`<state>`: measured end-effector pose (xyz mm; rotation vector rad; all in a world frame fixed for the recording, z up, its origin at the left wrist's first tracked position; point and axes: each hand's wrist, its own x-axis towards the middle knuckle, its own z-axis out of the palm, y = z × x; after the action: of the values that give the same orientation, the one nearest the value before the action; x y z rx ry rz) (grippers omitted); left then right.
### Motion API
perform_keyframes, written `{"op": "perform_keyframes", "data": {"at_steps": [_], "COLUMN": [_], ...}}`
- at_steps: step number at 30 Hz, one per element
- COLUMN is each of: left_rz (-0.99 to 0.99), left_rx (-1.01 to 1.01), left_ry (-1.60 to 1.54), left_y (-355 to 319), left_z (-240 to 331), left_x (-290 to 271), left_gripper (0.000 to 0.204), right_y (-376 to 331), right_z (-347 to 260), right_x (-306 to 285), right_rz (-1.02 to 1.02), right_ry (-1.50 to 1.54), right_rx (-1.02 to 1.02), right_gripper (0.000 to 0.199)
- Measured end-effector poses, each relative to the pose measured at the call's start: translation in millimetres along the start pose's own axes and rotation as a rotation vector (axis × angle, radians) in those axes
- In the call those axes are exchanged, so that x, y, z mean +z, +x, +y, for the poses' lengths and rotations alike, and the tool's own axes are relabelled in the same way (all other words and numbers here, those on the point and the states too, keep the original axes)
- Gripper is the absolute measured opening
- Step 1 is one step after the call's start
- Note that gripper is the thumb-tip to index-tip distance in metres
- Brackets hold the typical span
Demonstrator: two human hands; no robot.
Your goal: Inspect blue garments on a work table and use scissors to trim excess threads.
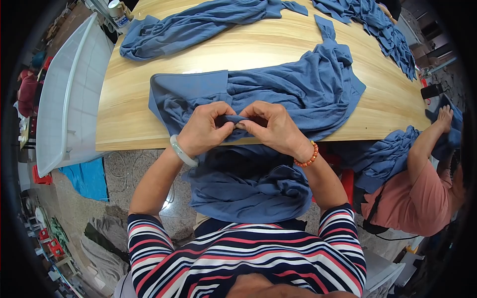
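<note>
A blue cloth garment (283, 92) lies spread over the near part of the wooden table (387, 107), its near edge raised between my hands. My left hand (206, 128) pinches a folded edge of this cloth between thumb and fingers. Close beside it, my right hand (273, 126) pinches the same edge, the two thumbs almost touching. More bunched blue fabric (248, 191) rests on my lap below the table edge; whether it joins the garment on the table I cannot tell.
Another blue garment (198, 27) lies at the back, near a white spray can (118, 14). A heap of blue cloth (380, 27) is at the far right. A translucent plastic bin (74, 94) stands left of the table. To the right sits a co-worker in a pink top (415, 206).
</note>
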<state>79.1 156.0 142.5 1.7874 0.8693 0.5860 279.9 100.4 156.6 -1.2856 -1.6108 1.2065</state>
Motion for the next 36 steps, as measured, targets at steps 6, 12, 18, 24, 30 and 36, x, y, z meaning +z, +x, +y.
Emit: {"op": "perform_keyframes", "data": {"at_steps": [6, 12, 18, 24, 30, 36], "left_rz": [0.137, 0.373, 0.349, -0.008, 0.004, 0.082], "left_rx": [0.183, 0.453, 0.241, -0.226, -0.167, 0.017], "left_ry": [0.309, 0.362, 0.103, -0.744, -0.671, -0.548], "left_y": [3.1, 2.8, -37.8, -16.5, -23.9, -28.8], "left_z": [4.7, 0.0, 12.1, -6.6, 1.8, 3.9], "left_x": [6.0, 12.7, 30.7, 25.1, 26.1, 26.6], "left_gripper": [0.012, 0.022, 0.032, 0.026, 0.013, 0.012], "right_y": [-0.7, 2.8, 3.8, -0.5, 1.0, 0.0], "right_z": [-0.6, 6.9, 2.7, -4.1, 5.2, 4.5], "right_x": [8.0, -0.1, -0.7, 4.4, 5.6, 9.5], "right_rz": [0.121, 0.107, 0.142, 0.171, 0.405, 0.284], "right_ry": [-0.172, 0.153, 0.167, 0.163, -0.425, -0.268], "right_rx": [-0.208, 0.03, 0.072, -0.06, -0.351, -0.298], "right_gripper": [0.005, 0.013, 0.015, 0.014, 0.012, 0.011]}}
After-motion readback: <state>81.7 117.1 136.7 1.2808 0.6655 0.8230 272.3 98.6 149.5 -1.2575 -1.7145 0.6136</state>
